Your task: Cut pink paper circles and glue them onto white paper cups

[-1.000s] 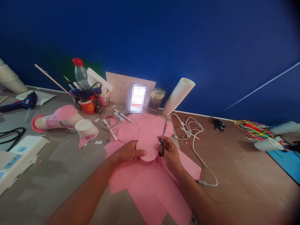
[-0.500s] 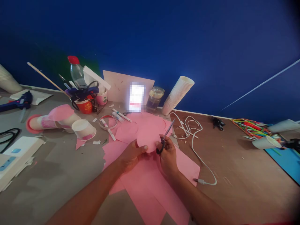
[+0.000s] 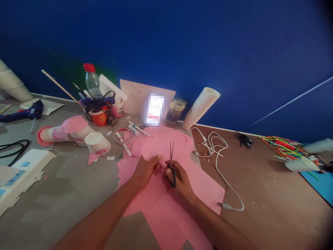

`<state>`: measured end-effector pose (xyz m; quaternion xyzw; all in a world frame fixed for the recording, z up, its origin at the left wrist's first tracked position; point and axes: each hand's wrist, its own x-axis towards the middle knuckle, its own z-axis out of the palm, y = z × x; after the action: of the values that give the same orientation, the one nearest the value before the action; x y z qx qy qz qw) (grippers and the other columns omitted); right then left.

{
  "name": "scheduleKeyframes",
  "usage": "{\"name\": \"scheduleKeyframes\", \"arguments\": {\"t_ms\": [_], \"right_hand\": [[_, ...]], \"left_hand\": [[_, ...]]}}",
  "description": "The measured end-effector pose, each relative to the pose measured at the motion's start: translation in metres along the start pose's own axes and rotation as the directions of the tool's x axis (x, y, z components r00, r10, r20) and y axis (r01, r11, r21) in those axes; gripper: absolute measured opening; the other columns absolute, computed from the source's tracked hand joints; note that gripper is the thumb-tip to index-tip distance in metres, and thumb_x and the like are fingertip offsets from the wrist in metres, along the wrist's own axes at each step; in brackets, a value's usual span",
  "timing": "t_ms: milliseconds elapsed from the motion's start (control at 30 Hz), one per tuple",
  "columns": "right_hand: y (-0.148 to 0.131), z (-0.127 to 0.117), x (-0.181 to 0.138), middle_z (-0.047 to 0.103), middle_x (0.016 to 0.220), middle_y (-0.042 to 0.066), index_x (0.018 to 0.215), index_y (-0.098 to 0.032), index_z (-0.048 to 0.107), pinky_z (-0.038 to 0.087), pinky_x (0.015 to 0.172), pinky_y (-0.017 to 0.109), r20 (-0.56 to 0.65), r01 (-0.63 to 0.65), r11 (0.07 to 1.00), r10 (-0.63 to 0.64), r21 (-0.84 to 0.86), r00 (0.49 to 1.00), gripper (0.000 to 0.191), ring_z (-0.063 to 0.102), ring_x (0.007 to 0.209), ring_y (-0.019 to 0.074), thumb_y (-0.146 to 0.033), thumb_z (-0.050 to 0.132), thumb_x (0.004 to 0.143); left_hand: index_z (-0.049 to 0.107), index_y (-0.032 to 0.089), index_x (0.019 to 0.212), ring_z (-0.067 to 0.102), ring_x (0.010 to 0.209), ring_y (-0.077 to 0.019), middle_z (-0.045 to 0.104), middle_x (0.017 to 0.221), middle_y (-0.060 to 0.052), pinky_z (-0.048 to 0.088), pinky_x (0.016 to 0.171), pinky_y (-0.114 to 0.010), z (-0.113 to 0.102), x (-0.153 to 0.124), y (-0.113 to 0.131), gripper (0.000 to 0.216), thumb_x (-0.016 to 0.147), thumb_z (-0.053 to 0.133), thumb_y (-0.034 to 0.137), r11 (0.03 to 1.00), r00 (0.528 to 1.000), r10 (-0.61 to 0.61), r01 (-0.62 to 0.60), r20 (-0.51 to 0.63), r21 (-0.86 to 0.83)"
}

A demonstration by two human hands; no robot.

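My right hand [image 3: 180, 178] is closed around the dark handles of a pair of scissors [image 3: 171, 158]. Their narrow blades point up and away from me, slightly parted at the tips. Close by on the left, my left hand [image 3: 145, 171] has thumb and fingers pinched together on a piece of pink paper [image 3: 153, 150] with a rounded edge. Its outline blends into the pink sheets [image 3: 205, 189] spread beneath both hands, so its full shape is hard to make out.
Behind the sheets stand a glowing screen [image 3: 154, 109], a glass jar [image 3: 176, 111] and a leaning stack of paper cups [image 3: 201, 107]. Markers [image 3: 138, 128], a tape ring [image 3: 124, 136] and a paper cup [image 3: 97, 143] lie left. A white cable [image 3: 217, 166] curls on the right.
My right hand has lowered and turned the scissors more upright, with their tips now slightly parted. The rounded pink piece no longer shows broadly between my hands. The view has shifted slightly left.
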<state>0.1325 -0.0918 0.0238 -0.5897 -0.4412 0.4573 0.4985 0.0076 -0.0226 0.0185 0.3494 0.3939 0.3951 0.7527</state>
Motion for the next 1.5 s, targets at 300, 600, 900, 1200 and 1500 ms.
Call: {"name": "scheduleKeyframes", "arguments": {"t_ms": [300, 600, 900, 1200, 1500], "right_hand": [[0.0017, 0.0032, -0.0004, 0.059, 0.074, 0.001, 0.095, -0.021, 0.055, 0.046, 0.060, 0.026, 0.060, 0.071, 0.994, -0.066, -0.087, 0.996, 0.032, 0.055, 0.066, 0.0154, -0.045, 0.062, 0.075], [0.0001, 0.0045, -0.0010, 0.058, 0.078, 0.003, 0.095, -0.020, 0.056, 0.046, 0.068, 0.028, 0.086, 0.101, 0.992, -0.094, -0.072, 0.992, 0.033, 0.055, 0.070, 0.0160, -0.049, 0.054, 0.081], [-0.0021, 0.0069, -0.0004, 0.059, 0.075, 0.002, 0.090, -0.021, 0.056, 0.045, 0.066, 0.028, 0.093, 0.100, 0.995, -0.099, -0.004, 0.991, 0.028, 0.054, 0.067, 0.0156, -0.048, 0.053, 0.082], [-0.0013, 0.0060, -0.0007, 0.059, 0.076, 0.002, 0.094, -0.021, 0.056, 0.045, 0.067, 0.028, 0.105, 0.117, 0.993, -0.116, -0.003, 0.988, 0.029, 0.054, 0.067, 0.0152, -0.047, 0.054, 0.083], [-0.0009, 0.0072, -0.0018, 0.058, 0.077, 0.002, 0.096, -0.020, 0.055, 0.045, 0.067, 0.028, 0.102, 0.112, 0.993, -0.108, -0.033, 0.989, 0.027, 0.053, 0.069, 0.0149, -0.044, 0.052, 0.085]], "left_hand": [[0.047, 0.016, 0.048, 0.043, 0.044, -0.0080, 0.046, 0.045, 0.003, 0.037, 0.050, -0.022, 0.0036, -0.0053, -0.0006, 0.037, 0.074, 0.056, 0.041, 0.977, 0.999, 0.017, -0.011, -0.027, 0.214], [0.043, 0.017, 0.051, 0.038, 0.044, -0.0072, 0.041, 0.044, 0.005, 0.033, 0.048, -0.022, 0.0071, -0.0092, -0.0006, 0.034, 0.075, 0.055, 0.038, 0.978, 0.999, 0.019, -0.028, 0.047, 0.205], [0.049, 0.016, 0.055, 0.038, 0.043, -0.0077, 0.041, 0.044, 0.005, 0.033, 0.047, -0.022, 0.0082, -0.0081, -0.0028, 0.030, 0.074, 0.057, 0.039, 0.984, 0.999, 0.006, -0.015, 0.051, 0.178], [0.048, 0.016, 0.054, 0.040, 0.042, -0.0076, 0.043, 0.043, 0.005, 0.034, 0.048, -0.022, 0.0062, -0.0069, -0.0052, 0.034, 0.076, 0.056, 0.041, 0.984, 0.999, 0.016, -0.021, 0.032, 0.175], [0.049, 0.016, 0.057, 0.039, 0.042, -0.0071, 0.044, 0.046, 0.005, 0.031, 0.044, -0.021, 0.0056, -0.0059, -0.0070, 0.030, 0.075, 0.057, 0.039, 0.989, 1.000, 0.002, -0.005, 0.020, 0.145]]}}
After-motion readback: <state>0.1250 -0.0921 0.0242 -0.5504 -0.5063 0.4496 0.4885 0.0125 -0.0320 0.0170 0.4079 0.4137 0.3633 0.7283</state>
